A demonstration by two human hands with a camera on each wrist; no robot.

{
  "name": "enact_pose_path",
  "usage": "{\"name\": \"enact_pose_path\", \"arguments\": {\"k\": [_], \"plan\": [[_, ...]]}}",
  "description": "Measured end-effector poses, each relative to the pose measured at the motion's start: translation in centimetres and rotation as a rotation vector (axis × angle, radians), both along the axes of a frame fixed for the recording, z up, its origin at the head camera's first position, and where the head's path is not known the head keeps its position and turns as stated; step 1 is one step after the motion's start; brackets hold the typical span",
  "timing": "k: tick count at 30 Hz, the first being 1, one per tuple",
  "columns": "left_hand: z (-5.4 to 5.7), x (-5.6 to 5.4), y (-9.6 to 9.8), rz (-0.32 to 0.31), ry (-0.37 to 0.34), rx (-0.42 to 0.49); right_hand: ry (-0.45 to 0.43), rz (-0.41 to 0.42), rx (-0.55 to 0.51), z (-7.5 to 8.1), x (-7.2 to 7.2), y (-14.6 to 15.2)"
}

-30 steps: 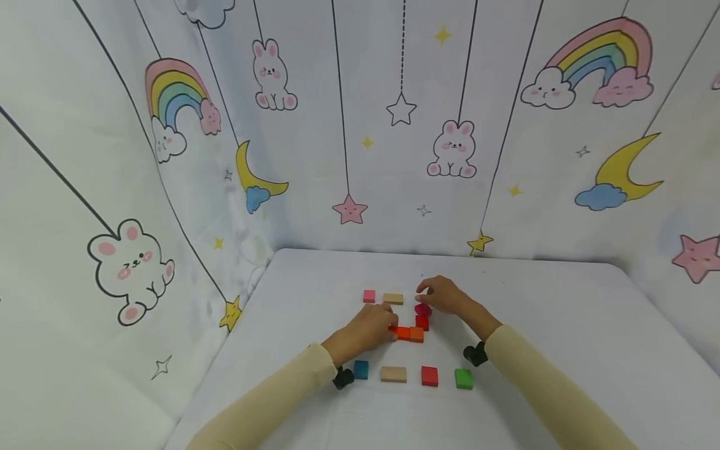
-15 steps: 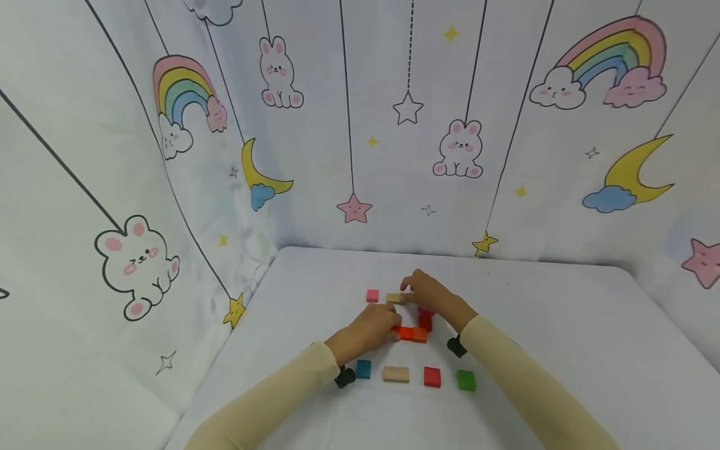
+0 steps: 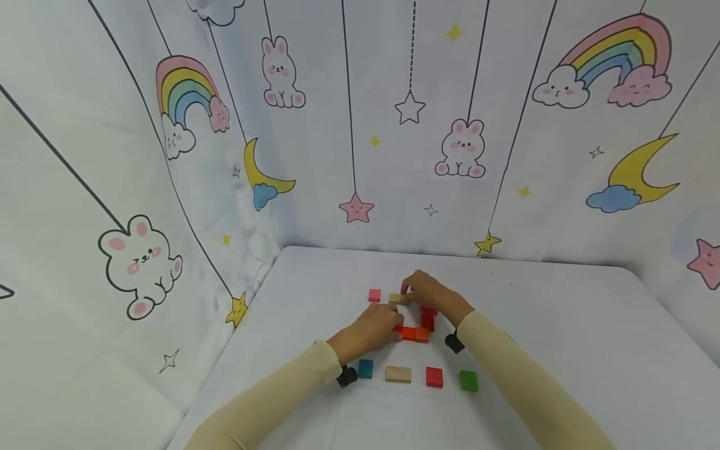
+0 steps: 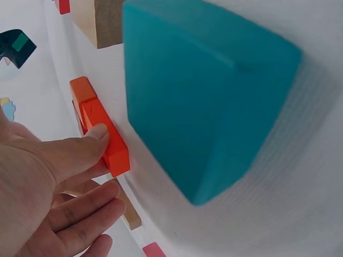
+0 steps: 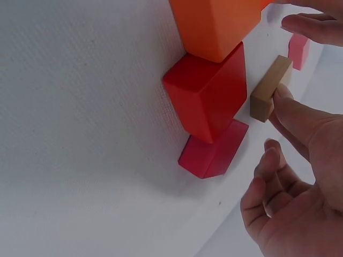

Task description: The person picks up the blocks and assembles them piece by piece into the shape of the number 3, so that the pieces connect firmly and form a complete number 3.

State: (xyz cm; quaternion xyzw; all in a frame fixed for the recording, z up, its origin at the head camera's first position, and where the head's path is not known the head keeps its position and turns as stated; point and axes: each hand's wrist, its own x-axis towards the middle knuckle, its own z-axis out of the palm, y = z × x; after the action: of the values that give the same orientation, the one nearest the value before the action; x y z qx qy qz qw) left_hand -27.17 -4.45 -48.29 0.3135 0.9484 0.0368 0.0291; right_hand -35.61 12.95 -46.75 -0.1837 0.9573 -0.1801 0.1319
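Note:
My left hand (image 3: pixel 368 328) pinches a red-orange rectangular block (image 4: pixel 113 147), its thumb on the top face and the other fingers spread behind. An orange block (image 3: pixel 422 335) lies against that block's right end. Behind it a red block (image 5: pixel 206 96) and a crimson angled block (image 5: pixel 217 152) run on in a line. Farther back, my right hand (image 3: pixel 433 294) holds a plain wooden block (image 5: pixel 268 91) by its near end between thumb and index finger, the remaining fingers curled loosely. The crimson block is partly hidden by the right hand in the head view.
A pink block (image 3: pixel 374 295) lies left of the held wooden one. Nearer the person, a row holds a blue block (image 3: pixel 365 369), another wooden block (image 3: pixel 398 374), a red square block (image 3: pixel 434 377) and a green block (image 3: pixel 469 380). A patterned curtain (image 3: pixel 388 187) hangs behind the table.
My right hand has moved left from above the crimson block to the wooden block and taken hold of it. My left hand keeps its place on the red-orange block.

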Motion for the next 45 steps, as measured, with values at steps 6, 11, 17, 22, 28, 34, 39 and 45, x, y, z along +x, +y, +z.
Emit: {"name": "enact_pose_path", "arguments": {"k": [6, 11, 17, 22, 28, 34, 39, 45], "plan": [[0.2, 0.1, -0.1, 0.002, -0.006, 0.002, -0.038, -0.012, 0.008, 0.2, -0.1, 0.3], [0.0, 0.0, -0.1, -0.010, 0.004, -0.003, -0.027, 0.012, 0.009, 0.1, -0.1, 0.7], [-0.1, -0.1, -0.1, -0.007, -0.007, 0.002, -0.046, 0.004, 0.003, -0.2, -0.4, 1.1], [-0.1, -0.1, -0.2, -0.017, 0.005, 0.000, -0.058, 0.006, 0.007, -0.1, -0.5, 1.4], [-0.1, -0.1, -0.1, -0.022, 0.014, -0.008, -0.066, 0.013, 0.021, -0.1, -0.5, 1.7], [0.0, 0.0, -0.2, -0.017, 0.012, -0.018, -0.064, 0.029, 0.021, -0.2, -0.5, 2.0], [-0.1, -0.1, -0.1, -0.022, 0.017, -0.018, -0.073, 0.032, 0.025, -0.2, -0.5, 2.3], [-0.1, -0.1, -0.2, -0.019, 0.018, -0.022, -0.071, 0.040, 0.015, -0.1, -0.4, 2.4]]}}
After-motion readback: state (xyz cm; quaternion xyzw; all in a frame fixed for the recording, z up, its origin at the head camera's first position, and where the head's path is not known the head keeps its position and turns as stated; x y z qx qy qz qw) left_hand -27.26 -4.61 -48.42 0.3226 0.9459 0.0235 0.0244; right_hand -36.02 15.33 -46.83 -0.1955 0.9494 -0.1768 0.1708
